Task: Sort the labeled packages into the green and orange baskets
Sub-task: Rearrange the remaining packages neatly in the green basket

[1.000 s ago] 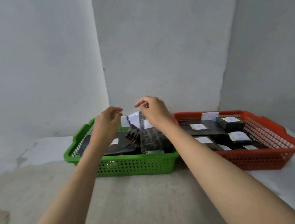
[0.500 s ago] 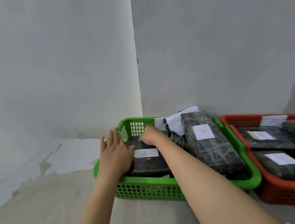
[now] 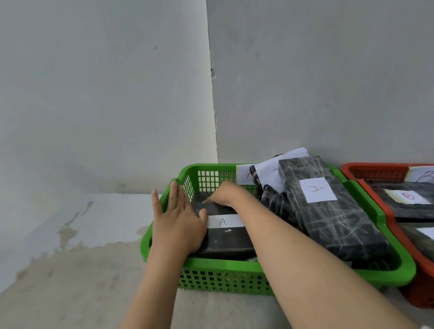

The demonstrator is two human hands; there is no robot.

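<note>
Both hands are inside the green basket (image 3: 377,273) on a flat black package (image 3: 225,238) labeled A at its left end. The left hand (image 3: 176,225) lies flat on it, fingers spread; the right hand (image 3: 224,196) has curled fingers pressing its far edge. The orange basket (image 3: 431,292) sits just right of the green one.

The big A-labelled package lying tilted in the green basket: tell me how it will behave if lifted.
The package looks boxy with straight edges, so probably stiff. Its glossy wrap may be slippery. Propped aslant on others, it could slide when nudged.
</note>
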